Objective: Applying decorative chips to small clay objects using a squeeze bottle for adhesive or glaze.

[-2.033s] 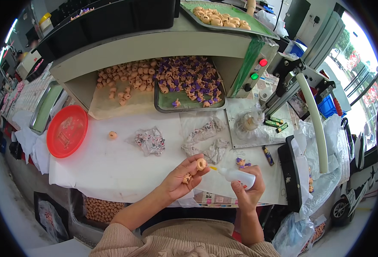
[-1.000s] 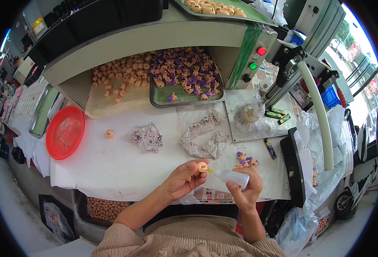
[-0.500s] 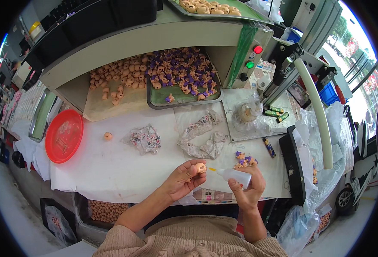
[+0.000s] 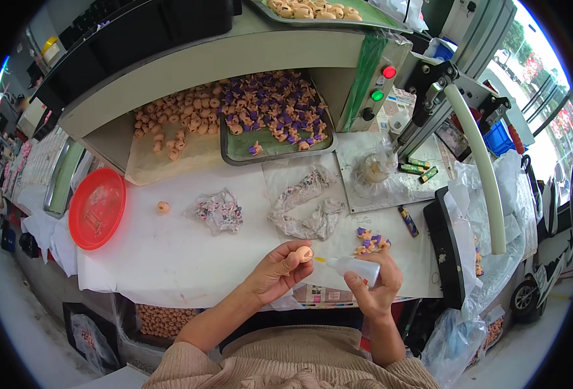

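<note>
Between the thumb and fingers of my left hand (image 4: 278,271) is a small peach-coloured doll head (image 4: 304,253), its dark opening turned toward me. My right hand (image 4: 380,285) is wrapped round a white squeeze bottle (image 4: 356,267) that lies nearly level. Its thin yellow nozzle tip points left and sits at or very close to the head; I cannot tell whether they touch. Past my right hand lie several small doll bodies (image 4: 370,241) in purple on the white-covered table (image 4: 150,259). A single loose doll head (image 4: 163,207) rests farther left.
A red round dish (image 4: 97,209) stands at the left. Crumpled patterned cloths (image 4: 219,211) lie mid-table. Under the shelf are piled heads (image 4: 189,110) and a green tray (image 4: 234,150) of purple figures. A press machine (image 4: 429,110) and a black bin (image 4: 443,253) stand on the right.
Both hands keep almost the same place, with the head and the bottle still held. The view has shifted very slightly.
</note>
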A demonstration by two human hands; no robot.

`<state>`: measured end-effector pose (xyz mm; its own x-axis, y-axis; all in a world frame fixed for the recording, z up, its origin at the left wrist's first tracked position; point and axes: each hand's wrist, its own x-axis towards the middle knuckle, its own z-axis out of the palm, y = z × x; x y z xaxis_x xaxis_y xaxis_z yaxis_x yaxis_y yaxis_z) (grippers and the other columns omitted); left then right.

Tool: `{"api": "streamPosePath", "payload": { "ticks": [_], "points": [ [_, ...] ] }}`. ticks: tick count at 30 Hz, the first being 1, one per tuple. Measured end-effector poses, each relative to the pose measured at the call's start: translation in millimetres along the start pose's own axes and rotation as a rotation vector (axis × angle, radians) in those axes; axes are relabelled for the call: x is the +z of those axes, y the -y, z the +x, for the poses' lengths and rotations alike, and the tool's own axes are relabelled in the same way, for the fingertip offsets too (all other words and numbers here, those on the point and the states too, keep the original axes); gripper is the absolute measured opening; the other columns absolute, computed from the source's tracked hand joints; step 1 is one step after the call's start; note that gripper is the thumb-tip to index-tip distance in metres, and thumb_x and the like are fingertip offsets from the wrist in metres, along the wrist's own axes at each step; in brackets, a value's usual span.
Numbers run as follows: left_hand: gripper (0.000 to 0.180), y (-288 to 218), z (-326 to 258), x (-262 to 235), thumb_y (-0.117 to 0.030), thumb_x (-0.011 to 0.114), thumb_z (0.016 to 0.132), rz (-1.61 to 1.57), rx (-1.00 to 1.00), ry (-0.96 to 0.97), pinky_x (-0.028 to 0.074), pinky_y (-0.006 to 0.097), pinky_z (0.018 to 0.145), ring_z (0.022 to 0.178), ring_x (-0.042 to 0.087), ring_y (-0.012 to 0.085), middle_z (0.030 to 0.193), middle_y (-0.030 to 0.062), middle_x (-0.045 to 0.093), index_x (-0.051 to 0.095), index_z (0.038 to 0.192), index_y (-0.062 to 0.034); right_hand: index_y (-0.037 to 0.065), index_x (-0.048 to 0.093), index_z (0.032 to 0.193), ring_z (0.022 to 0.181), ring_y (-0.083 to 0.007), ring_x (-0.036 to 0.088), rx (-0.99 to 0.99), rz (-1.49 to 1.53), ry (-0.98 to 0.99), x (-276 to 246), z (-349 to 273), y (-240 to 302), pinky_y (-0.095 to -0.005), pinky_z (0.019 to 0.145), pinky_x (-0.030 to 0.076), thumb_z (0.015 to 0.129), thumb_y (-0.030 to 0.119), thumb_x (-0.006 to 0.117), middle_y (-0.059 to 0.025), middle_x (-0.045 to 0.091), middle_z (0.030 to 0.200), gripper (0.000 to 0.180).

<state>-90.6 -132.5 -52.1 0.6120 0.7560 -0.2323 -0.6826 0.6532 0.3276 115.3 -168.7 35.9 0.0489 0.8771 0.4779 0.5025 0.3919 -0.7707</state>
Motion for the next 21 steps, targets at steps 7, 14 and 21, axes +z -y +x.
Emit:
{"api": "streamPosePath", "payload": {
  "ticks": [7,14,21],
  "points": [
    [0.047,-1,0,0,-0.021,0.071,0.082,-0.006,-0.011,-0.005,0.055,0.027,0.089,0.098,0.062,0.0164,0.11,0.006,0.059,0.053,0.123,-0.0062,-0.001,0.064,0.084,0.065,-0.0211,0.057,0.029,0.001,-0.029,0,0,-1,-0.0309,0.06,0.045,0.071,0.015,0.079,-0.0103,0.063,0.075,0.025],
    [0.047,-2,0,2,-0.023,0.07,0.083,-0.018,-0.014,-0.009,0.056,0.027,0.086,0.095,0.063,0.0166,0.109,0.0068,0.06,0.053,0.123,-0.0059,-0.001,0.062,0.086,0.065,-0.019,0.053,0.023,-0.009,-0.032,1,0,-10,-0.0301,0.062,0.041,0.072,0.019,0.076,-0.0091,0.059,0.075,0.029],
    [0.043,0,-5,10,-0.028,0.064,0.088,-0.094,-0.062,0.012,0.057,0.029,0.082,0.093,0.06,0.0179,0.108,0.0109,0.059,0.053,0.124,-0.008,0.001,0.058,0.097,0.075,-0.0222,0.058,0.058,-0.117,-0.057,22,4,-42,-0.0341,0.071,0.044,0.072,0.01,0.076,-0.0094,0.062,0.086,0.032]
  ]
}}
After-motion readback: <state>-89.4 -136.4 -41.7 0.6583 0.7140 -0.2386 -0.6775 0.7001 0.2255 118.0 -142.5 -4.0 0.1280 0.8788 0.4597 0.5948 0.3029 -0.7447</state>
